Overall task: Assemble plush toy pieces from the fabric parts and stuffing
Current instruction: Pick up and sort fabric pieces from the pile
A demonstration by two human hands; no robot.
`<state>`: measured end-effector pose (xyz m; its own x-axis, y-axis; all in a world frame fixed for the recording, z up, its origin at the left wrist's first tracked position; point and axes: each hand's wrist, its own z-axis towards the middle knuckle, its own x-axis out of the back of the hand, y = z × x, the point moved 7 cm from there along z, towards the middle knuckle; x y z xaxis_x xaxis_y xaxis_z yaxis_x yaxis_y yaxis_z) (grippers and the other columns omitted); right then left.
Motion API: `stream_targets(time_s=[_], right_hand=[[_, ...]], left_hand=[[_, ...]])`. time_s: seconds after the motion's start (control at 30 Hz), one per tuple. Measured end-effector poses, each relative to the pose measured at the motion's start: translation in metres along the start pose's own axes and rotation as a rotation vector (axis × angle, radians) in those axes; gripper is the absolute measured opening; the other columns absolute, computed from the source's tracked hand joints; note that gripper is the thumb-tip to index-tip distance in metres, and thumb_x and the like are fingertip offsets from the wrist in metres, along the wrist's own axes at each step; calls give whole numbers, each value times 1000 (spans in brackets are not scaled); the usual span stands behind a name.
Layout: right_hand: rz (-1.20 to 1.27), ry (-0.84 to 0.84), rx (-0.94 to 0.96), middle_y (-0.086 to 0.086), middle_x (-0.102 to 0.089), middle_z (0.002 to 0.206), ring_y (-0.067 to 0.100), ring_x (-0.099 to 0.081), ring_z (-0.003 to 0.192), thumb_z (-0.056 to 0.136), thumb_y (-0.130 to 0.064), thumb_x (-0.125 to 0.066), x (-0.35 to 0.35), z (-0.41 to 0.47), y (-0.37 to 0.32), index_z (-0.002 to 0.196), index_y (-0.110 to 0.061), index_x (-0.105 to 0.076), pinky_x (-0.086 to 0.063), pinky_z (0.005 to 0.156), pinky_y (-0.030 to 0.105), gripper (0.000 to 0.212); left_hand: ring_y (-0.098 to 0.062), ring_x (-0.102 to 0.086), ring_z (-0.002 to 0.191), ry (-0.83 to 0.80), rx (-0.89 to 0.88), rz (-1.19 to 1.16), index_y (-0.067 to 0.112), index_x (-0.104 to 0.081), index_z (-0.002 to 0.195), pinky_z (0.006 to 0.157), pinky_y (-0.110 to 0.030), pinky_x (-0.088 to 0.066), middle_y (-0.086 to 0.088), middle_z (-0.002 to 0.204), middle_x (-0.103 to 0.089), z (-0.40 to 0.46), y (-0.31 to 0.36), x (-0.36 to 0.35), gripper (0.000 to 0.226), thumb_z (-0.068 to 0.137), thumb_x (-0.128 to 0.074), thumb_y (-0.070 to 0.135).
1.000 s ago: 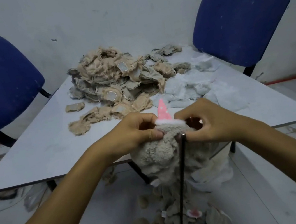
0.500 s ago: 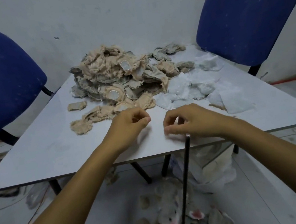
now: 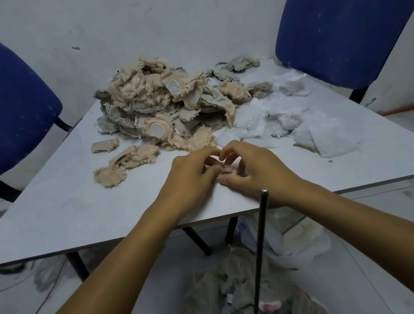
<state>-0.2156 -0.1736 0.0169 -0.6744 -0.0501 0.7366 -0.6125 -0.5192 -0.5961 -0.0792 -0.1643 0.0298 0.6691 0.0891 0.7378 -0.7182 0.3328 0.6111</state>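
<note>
While over table (image 3: pixel 74 200) — left hand (image 3: pixel 190 175) | right hand (image 3: pixel 252 169) — fingers curled, fingertips touching.

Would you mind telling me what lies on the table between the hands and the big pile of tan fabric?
In the head view, only a few loose tan scraps at the pile's near edge; otherwise bare table up to the hands.

Beige fabric pile (image 3: pixel 168 109), blue chairs (image 3: pixel 351 19) (pale grey table (image 3: pixel 62 202)).
</note>
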Motion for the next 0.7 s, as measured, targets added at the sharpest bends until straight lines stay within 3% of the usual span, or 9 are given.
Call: stream_targets(time_s=[0.1,0.2,0.3,0.43,0.5,0.57,0.7], right_hand=[[-90,53,6,-15,-64,95,9,-55,82,87,-27,-69,0,-2,-2,107,-30,-58,-51,77,39,23],[-25,120,-36,-13,-68,84,6,-56,74,85,-15,-67,7,-6,4,98,-31,-58,-51,71,32,22],[153,168,-131,-8,-69,77,1,-58,65,89,-17,-63,15,-6,15,92,-35,-54,-40,56,13,20],[192,152,-151,-5,-66,74,3,-57,62,91,-15,-60,14,-5,18,90,-35,-54,-39,54,12,21],[210,153,-170,-3,-67,75,5,-58,62,91,-16,-60,14,-4,20,90,-34,-54,-40,54,17,19],[240,145,-170,-2,-67,76,5,-57,60,93,-17,-60,14,-3,20,92,-34,-54,-39,55,20,17],[288,92,-65,-8,-65,84,3,-61,67,100,-26,-56,13,-5,6,101,-35,-55,-44,60,13,9]], left_hand=[[0,-59,95,-7,25,-62,34,-65,115,85,-19,-44,14,102,-70,2,-3,6,27,95,-59,17],[-7,-54,110,-179,17,-2,31,-70,106,95,-30,-42,10,116,-62,2,-8,3,19,90,-68,21],[2,-62,97,-181,1,-96,28,-72,107,88,-26,-50,15,104,-70,-2,-9,6,22,87,-73,19],[5,-60,99,-198,-38,-136,33,-66,118,80,-10,-45,16,110,-67,-7,-4,-2,35,85,-76,34],[5,-61,96,-176,-72,-133,33,-68,112,76,-7,-43,18,106,-67,-8,0,-6,31,83,-77,37],[2,-64,86,-76,-63,-165,35,-69,102,72,-10,-46,15,92,-70,-7,-1,-3,18,86,-74,27],[-17,-67,69,25,60,-319,39,-65,97,67,-34,-52,3,77,-71,-3,-11,-1,27,90,-65,14]])
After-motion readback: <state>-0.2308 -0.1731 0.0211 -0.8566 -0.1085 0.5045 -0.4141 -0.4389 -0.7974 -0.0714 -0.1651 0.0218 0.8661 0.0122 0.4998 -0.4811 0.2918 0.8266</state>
